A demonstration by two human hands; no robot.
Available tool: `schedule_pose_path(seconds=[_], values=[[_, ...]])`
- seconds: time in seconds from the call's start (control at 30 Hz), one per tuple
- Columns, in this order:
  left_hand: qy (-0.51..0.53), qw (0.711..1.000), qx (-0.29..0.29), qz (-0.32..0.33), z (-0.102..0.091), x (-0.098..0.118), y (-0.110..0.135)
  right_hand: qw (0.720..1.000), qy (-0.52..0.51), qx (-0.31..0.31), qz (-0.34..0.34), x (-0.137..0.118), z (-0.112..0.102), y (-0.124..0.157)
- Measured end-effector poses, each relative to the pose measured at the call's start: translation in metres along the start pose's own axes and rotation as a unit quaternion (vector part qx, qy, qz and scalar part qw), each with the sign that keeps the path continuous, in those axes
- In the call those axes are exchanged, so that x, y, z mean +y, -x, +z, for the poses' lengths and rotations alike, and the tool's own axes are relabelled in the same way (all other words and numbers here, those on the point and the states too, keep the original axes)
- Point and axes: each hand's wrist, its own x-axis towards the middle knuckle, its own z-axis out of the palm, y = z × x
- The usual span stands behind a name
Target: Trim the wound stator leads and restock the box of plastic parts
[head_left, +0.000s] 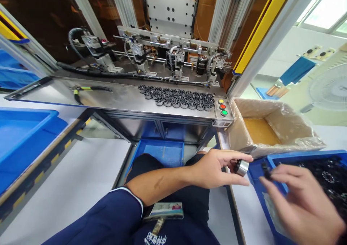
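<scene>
My left hand (217,167) reaches across to the right and grips a short silver metal ring (242,168) with black inside, between thumb and fingers. Just to its right, my right hand (300,194) pinches a small black part (265,170), blurred by motion. The ring and the black part are apart. Beneath my right hand stands a blue bin (300,155) filled with black plastic parts (329,176). On the steel ledge, several similar black-and-silver rings (176,103) stand in rows.
A machine fixture (177,59) lies behind the steel ledge (121,98). Pliers (92,89) rest on the ledge's left. A button box (222,109) sits at its right end, beside a plastic-lined carton (287,147). Blue trays (27,120) are at left and another blue tray (162,153) is below.
</scene>
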Motion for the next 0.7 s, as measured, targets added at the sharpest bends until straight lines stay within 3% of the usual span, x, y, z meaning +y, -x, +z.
schedule_pose_path(seconds=[0.1,0.27,0.47,0.7], values=[[0.054,0.998,-0.01,-0.026,0.006,-0.006,0.001,0.995,-0.051,-0.057,-0.057,-0.03,0.015,0.0],[0.026,1.0,-0.009,-0.007,0.007,-0.011,0.004,0.991,-0.055,-0.072,-0.102,-0.02,0.013,0.003],[0.011,1.0,-0.008,-0.019,0.004,-0.008,0.005,0.995,-0.028,-0.045,-0.081,-0.021,0.009,0.0],[0.087,0.993,-0.013,-0.078,0.006,-0.009,0.007,0.989,0.026,-0.072,-0.129,-0.022,0.006,0.002]])
